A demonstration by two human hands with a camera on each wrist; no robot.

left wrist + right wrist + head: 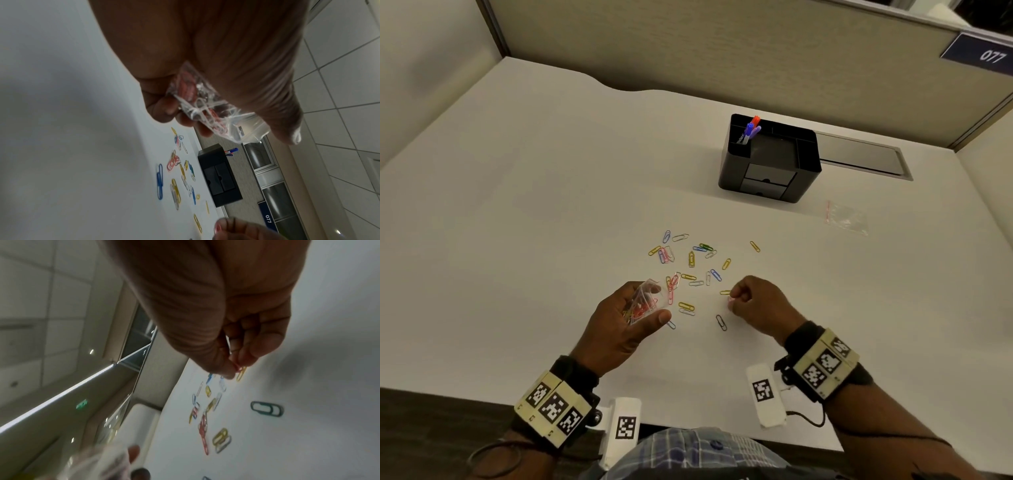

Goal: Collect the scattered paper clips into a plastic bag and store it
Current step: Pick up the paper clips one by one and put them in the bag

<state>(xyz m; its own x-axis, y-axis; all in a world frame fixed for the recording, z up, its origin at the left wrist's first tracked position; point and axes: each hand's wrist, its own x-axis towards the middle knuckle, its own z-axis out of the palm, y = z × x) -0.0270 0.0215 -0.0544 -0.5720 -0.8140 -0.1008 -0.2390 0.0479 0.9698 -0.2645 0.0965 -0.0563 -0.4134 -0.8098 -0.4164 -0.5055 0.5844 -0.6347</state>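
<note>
Coloured paper clips (690, 260) lie scattered on the white desk (517, 205) in front of me. My left hand (626, 318) holds a small clear plastic bag (643, 301) with several clips inside; the bag (207, 107) sits between thumb and fingers. To the right, my right hand (736, 299) pinches a pink paper clip (730, 301) just above the desk, seen as a red clip (237, 367) at the fingertips. A yellow clip (725, 292) lies right beside those fingers, and a dark clip (721, 322) lies just below them.
A black desk organiser (770, 161) with pens (751, 128) and two small drawers stands at the back right. A second clear plastic bag (846, 217) lies to its right. A grey cable slot (859, 157) sits behind. Partition walls bound the desk.
</note>
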